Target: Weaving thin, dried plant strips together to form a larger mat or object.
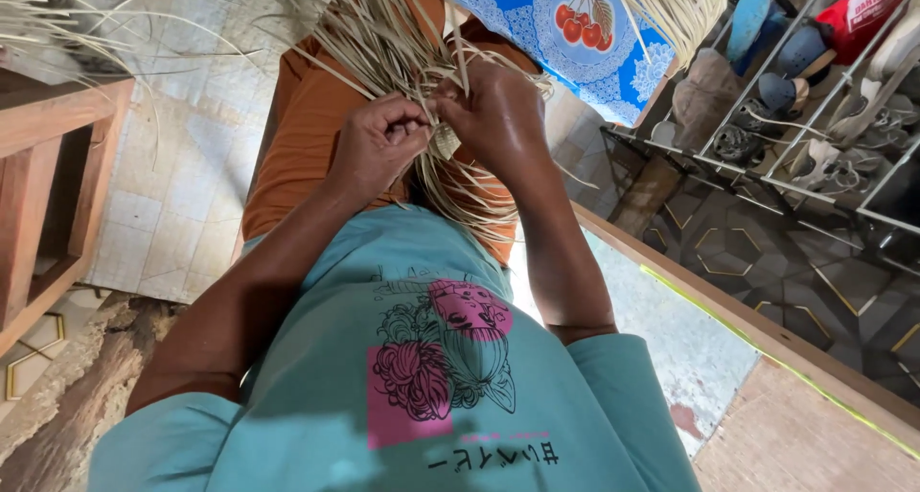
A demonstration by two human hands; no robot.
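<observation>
Between both hands' grip, straw strips

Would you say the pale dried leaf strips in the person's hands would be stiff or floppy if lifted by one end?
Probably floppy: the dried leaf strips droop in curves below the left hand and right hand. Likely light for their size, since they look thin and flat. Possibly brittle at sharp folds, as they appear dry, though that cannot be confirmed.

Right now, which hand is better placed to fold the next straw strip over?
Probably the right. The right hand has its fingertips on the loose strips rising above the small woven piece, while the left hand is curled shut on it, seemingly steadying it.
</observation>
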